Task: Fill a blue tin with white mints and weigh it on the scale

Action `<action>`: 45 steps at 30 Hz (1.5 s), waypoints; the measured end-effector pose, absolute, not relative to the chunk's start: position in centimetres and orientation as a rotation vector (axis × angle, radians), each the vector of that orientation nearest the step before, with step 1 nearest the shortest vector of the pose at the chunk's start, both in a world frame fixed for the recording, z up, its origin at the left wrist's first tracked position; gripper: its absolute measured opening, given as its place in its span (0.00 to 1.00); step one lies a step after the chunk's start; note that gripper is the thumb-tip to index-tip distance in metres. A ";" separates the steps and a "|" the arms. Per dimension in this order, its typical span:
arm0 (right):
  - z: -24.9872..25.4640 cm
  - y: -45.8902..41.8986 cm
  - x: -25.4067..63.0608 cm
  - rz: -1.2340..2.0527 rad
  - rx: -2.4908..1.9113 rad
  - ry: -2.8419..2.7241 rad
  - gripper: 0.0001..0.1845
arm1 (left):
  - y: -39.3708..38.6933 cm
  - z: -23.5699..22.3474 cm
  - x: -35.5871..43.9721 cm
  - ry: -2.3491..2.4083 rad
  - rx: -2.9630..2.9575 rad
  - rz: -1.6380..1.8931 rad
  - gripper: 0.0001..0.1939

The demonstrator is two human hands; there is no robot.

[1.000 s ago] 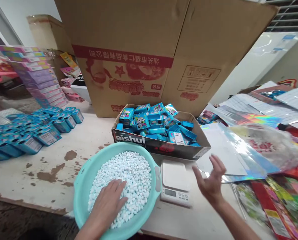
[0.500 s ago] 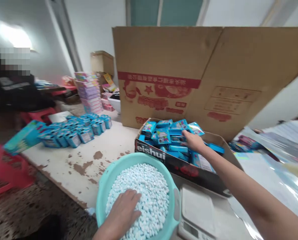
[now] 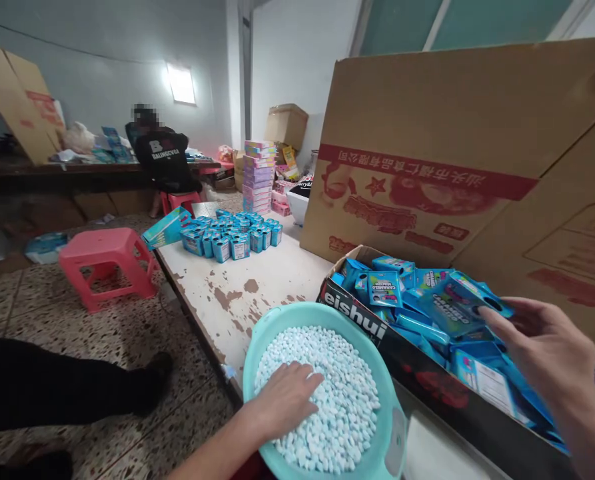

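From the head camera, the left hand [image 3: 290, 397] lies palm down on white and pale-blue pellets [image 3: 340, 393], its fingers loosely stretched out rather than closed; what is under the palm is hidden. The pellets fill a mint-green basin [image 3: 327, 312] at the near edge of the worn white table [image 3: 292, 273]. The right hand [image 3: 552, 347] is partly closed, thumb and fingers pinching the end of a small blue box [image 3: 450, 303]; the box is tilted above the open tray and its printing is blurred, with the lettering upside down. Below and around it, more blue boxes [image 3: 384, 288] lie jumbled in the tray, one of them clearly reading "CARAMELO MACIZO". The black front of the tray [image 3: 427, 387] bears "eishui" in white, just beside the basin's rim. Behind stands a big brown carton [image 3: 392, 120] whose red band carries upside-down Chinese characters, apparently 汕头市福仁食品有限公司, with red drawings and a star. Farther along the table, blue boxes with dark openings [image 3: 240, 245] stand grouped, their white label panels too small to read, near a stack of pink and purple packs [image 3: 258, 177]. Across the room, a seated person's black top [image 3: 170, 160] shows "BALINGCVGA" beneath a large "B".
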State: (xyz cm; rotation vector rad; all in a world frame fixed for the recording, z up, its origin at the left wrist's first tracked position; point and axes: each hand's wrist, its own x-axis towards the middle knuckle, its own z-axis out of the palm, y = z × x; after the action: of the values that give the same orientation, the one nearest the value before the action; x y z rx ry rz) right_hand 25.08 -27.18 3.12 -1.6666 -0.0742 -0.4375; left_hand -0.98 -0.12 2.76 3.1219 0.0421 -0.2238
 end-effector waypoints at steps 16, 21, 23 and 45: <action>0.4 -16.1 7.3 0.085 -1.032 -0.485 0.42 | -4.7 5.4 -0.9 0.317 1.847 0.238 0.28; -0.9 -17.5 9.9 0.492 -0.778 -0.365 0.29 | -3.6 6.8 2.4 0.169 2.014 -0.041 0.23; -1.2 -18.5 10.7 0.285 -0.810 -0.148 0.29 | -1.9 6.2 5.1 0.153 2.285 -0.045 0.25; -3.2 -17.5 8.4 0.072 -1.275 -0.181 0.27 | -0.9 2.6 1.8 0.162 3.226 -0.471 0.13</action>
State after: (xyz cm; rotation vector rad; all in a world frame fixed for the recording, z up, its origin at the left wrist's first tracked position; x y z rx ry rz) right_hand 8.39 -17.48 -3.19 -1.2755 -0.1815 0.0719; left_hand 1.79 -0.95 2.63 3.2263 0.1616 -0.4705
